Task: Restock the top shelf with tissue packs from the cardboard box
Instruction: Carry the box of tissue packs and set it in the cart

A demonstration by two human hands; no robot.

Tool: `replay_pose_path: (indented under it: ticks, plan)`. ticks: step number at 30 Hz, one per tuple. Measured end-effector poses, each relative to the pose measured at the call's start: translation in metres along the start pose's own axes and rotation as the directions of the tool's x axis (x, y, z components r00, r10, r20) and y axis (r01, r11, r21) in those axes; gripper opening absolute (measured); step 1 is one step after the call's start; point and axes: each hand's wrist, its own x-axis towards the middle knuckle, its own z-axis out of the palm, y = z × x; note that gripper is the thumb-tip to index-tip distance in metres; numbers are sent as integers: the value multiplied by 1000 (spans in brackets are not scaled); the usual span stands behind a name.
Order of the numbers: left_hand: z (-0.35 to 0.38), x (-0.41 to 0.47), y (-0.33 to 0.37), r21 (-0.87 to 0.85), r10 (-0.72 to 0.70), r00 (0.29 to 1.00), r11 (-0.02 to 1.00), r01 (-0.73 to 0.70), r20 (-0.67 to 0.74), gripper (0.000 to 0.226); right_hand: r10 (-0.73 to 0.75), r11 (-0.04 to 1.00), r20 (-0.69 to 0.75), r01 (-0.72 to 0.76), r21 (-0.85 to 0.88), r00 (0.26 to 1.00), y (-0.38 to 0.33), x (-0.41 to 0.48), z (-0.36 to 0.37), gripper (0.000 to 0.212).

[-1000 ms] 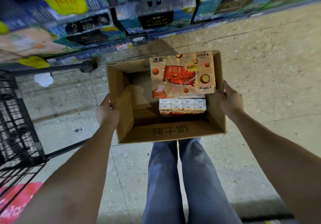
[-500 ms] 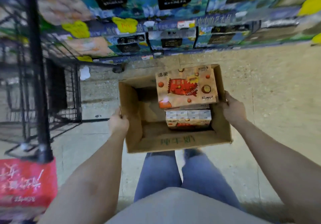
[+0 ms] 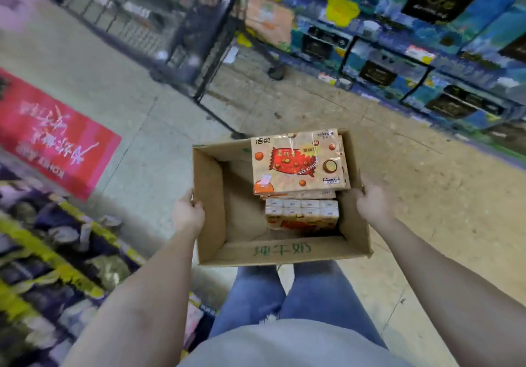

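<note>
I carry an open cardboard box (image 3: 210, 210) in front of my body, above the floor. My left hand (image 3: 187, 214) grips its left wall, fingers hooked over the rim. My right hand (image 3: 373, 203) holds the right wall from outside. Inside, on the right half, lies an orange tissue pack (image 3: 297, 161) with a red candy picture, stacked on others. Below it sits a bundle of small tissue packs (image 3: 303, 214). The left half of the box shows bare cardboard.
Shelves (image 3: 412, 62) with blue and black tissue packs run along the upper right. A black wire cart (image 3: 185, 33) stands at the upper middle. A red carton (image 3: 54, 136) lies at the left, over a blurred shelf (image 3: 51, 267) with yellow edging.
The view has swung left and the shelves have shifted to the upper right. The red carton and a left-hand shelf have come into view. Both hands keep their hold on the box.
</note>
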Motion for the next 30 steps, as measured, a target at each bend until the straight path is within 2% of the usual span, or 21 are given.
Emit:
replay_pose_path:
  ticks: [3,8,14,18,23,26,30]
  plan:
    - [-32,-14,-59,-1,-36,998,999,36,-45,27,-52,999,61,52,-4,997,-38,-18,31,53]
    - [-88,-20,-164,-20,-131,984,991,129,-119,37,-157,983,115,166,-74,981,-119,-64,86,50]
    - [-172,-17,-263,-122,-175,960,981,151,-217,37,-321,927,184,348,-141,929,-207,-99,174,50]
    - [-240,1,-315,-184,-243,950,961,208,-197,39,-389,894,221,425,-145,894,-273,-118,220,51]
    - [-325,32,-343,-257,-227,944,952,163,-241,44,-465,846,220,503,-176,858,-358,-125,254,48]
    - [-371,50,-339,-303,-222,940,943,139,-259,42,-535,797,220,574,-190,816,-420,-130,259,39]
    - [-433,93,-322,-333,-235,923,934,128,-306,49,-597,738,200,629,-244,777,-511,-118,261,41]
